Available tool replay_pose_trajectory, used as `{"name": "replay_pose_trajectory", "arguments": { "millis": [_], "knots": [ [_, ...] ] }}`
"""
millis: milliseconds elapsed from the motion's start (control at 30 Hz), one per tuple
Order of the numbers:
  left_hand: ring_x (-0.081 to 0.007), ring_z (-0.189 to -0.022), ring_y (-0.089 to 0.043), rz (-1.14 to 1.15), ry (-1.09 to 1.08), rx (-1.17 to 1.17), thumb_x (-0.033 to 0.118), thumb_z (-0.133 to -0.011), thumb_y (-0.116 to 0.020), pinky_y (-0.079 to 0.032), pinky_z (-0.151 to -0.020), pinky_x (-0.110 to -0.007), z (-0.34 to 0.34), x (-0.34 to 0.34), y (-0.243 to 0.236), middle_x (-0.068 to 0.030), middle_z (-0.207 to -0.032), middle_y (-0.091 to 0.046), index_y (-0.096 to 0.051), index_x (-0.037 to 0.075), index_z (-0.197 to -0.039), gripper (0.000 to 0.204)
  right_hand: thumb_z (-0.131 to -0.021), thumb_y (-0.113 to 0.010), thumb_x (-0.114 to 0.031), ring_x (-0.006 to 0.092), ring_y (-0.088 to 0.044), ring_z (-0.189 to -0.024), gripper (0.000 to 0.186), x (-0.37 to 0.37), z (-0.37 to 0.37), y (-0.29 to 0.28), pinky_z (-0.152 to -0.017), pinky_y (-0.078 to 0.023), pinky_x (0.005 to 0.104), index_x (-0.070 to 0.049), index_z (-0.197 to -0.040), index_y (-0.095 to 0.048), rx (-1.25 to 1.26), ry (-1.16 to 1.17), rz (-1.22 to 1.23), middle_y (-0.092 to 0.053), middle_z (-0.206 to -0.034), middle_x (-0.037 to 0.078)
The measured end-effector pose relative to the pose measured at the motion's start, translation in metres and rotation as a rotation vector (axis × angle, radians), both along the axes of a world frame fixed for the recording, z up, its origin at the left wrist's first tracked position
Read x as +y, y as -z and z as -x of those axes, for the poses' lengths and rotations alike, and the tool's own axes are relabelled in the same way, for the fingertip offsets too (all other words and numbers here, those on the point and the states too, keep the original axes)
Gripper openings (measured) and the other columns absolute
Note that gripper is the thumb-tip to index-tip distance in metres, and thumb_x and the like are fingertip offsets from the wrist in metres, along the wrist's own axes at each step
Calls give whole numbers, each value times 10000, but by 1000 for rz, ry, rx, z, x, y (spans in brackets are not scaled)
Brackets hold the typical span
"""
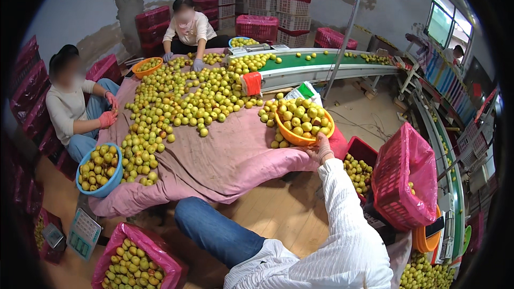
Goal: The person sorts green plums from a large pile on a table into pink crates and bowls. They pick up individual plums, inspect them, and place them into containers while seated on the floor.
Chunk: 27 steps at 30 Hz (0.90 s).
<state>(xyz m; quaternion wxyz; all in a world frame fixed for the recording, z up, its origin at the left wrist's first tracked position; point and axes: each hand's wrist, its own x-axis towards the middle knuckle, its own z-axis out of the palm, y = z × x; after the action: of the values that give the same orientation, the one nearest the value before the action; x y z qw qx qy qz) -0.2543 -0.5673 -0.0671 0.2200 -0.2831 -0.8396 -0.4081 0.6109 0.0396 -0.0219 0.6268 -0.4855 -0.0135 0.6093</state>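
My right hand [321, 150], in a pale glove, grips the near rim of an orange bowl [299, 140] at the right edge of the table. Heaped in the bowl are round yellow-green fruits [303, 114]. The bowl stands tilted slightly toward me, and more fruits lie beside it on the pink cloth. The fingertips are partly hidden by the rim. My left hand does not show. A large spread of loose fruits [182, 93] covers the far and left parts of the cloth-covered table [214, 152].
Two people sit at the table's left and far sides, hands among the fruits. A blue basin [113, 181] of fruits stands at the left corner. A green conveyor [300, 63] runs along the far right. Pink-lined crates [405, 182] stand to my right, another [142, 235] at lower left.
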Motion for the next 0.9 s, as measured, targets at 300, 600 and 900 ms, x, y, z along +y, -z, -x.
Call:
{"name": "replay_pose_trajectory", "arguments": {
  "millis": [300,600,900],
  "knots": [
    [-312,-942,-645,64,-53,-50,120,-935,-582,-515,-853,-360,-22,-4,-31,-213,-1031,-686,-632,-73,-1142,287,-845,-604,-182,487,-513,-1206,638,16,74,-39,-847,-523,685,-125,-1411,-315,-192,128,77,-423,-1416,219],
    [-290,-960,-633,74,-26,-120,127,-961,-567,-506,-861,-352,-29,-20,-31,-204,-1069,-673,-614,-69,-1171,291,-806,-578,-93,427,-573,-1123,653,10,94,-37,-778,-547,685,-188,-1384,-291,-209,275,-57,-465,-1343,207],
    [-291,-1088,-601,72,70,-326,152,-992,-545,-502,-921,-374,-3,6,-12,-174,-1229,-611,-537,8,-1323,362,-791,-557,-73,401,-674,-849,570,-4,99,-59,-607,-594,592,-142,-1315,-345,-167,-15,-102,-622,-1073,196]
  ]
}}
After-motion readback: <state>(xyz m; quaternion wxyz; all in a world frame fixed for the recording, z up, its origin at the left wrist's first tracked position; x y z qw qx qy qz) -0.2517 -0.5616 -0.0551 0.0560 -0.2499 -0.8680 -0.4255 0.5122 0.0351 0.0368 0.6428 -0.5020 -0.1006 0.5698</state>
